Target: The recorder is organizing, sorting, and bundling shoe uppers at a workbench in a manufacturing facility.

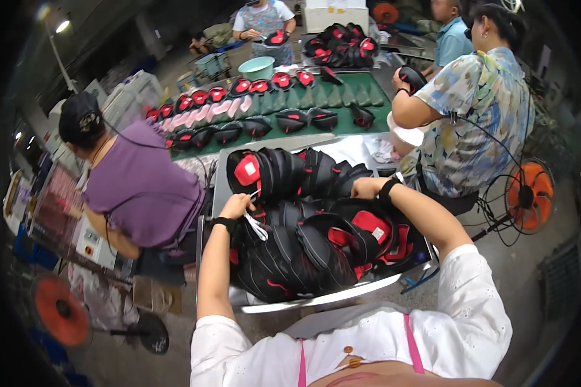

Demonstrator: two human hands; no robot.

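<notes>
A wide tray (316, 303) in front of me is heaped with black shoe uppers (284, 255) with red linings. On its left side, my left hand (237, 206) is closed around a white, looped cord-like strip (257, 227); a thin pale end sticks out above the fingers. Close beyond that hand stands a row of nested uppers (274, 173), the front one showing a red insole with a white label. My right hand (368, 188) has its fingers curled at the far right uppers (350, 173); its fingertips are partly hidden.
Past the tray runs a green conveyor (368, 90) with rows of uppers and pink pieces. Co-workers sit left, in a purple top (142, 187), and right, in a patterned shirt (478, 122); another stands across. Orange fans (61, 309) (530, 195) flank me. A teal basin (257, 67) sits beyond.
</notes>
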